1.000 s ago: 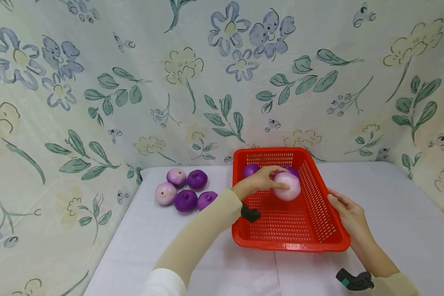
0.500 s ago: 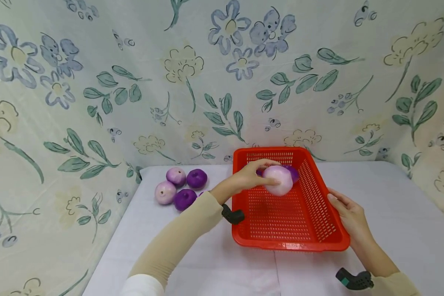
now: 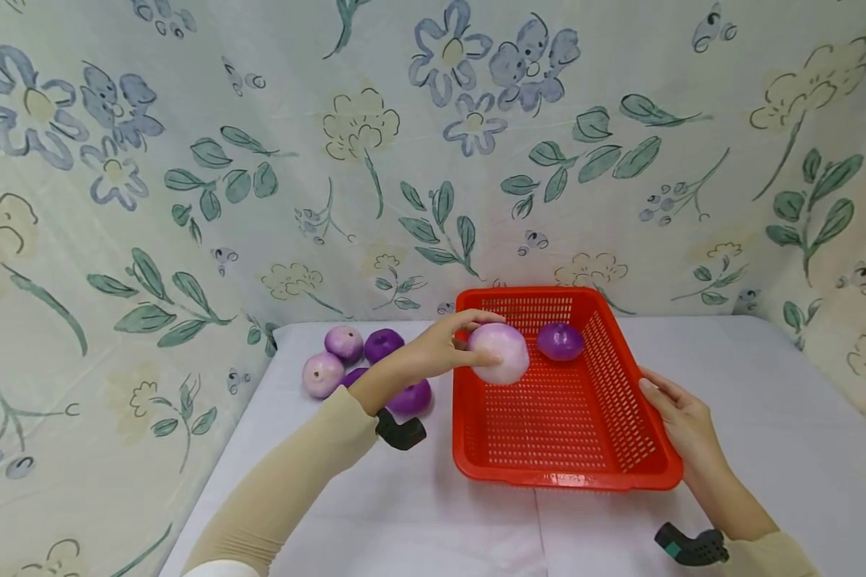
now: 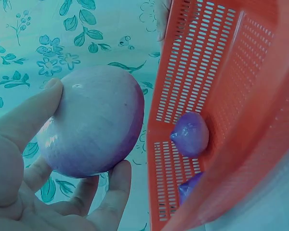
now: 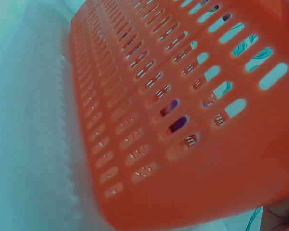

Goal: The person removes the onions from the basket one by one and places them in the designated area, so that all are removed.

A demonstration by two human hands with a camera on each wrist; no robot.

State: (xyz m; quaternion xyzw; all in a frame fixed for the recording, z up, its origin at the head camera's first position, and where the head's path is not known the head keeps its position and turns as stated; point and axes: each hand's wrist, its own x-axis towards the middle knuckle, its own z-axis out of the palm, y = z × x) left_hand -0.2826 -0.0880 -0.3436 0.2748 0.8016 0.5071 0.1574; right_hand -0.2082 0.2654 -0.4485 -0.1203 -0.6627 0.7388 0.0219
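Counting left to right against the red basket [image 3: 577, 481]: five onions lie on the white cloth [image 3: 404, 489], all left of the basket. Farthest from it is a pale onion [image 3: 323, 376]. Next a second pale onion [image 3: 344, 344], then a dark onion [image 3: 352, 375], mostly hidden by the left arm [image 3: 289, 481]. Another dark onion [image 3: 384, 345] follows. Last is a purple onion [image 3: 410, 399], nearest the basket.

Left hand [image 3: 440, 346] is at the basket's left side, full: thumb and fingers wrapped round the held onion [image 3: 503, 355], pale with a purplish side. Head view puts it over the basket's left rim; left wrist view shows it apart from the basket wall.

Inside the basket: left wrist view shows two, one shiny onion [image 3: 560, 342] toward the back right and a partly covered onion [image 4: 190, 186] that head view hides.

Right hand [image 3: 681, 417] grips the basket's right rim; exact finger curl hidden.

Progress, my judgement: partway. Five outside the basket, one mid-transfer, two inside. If unloading, over half done, those two left after the held one.
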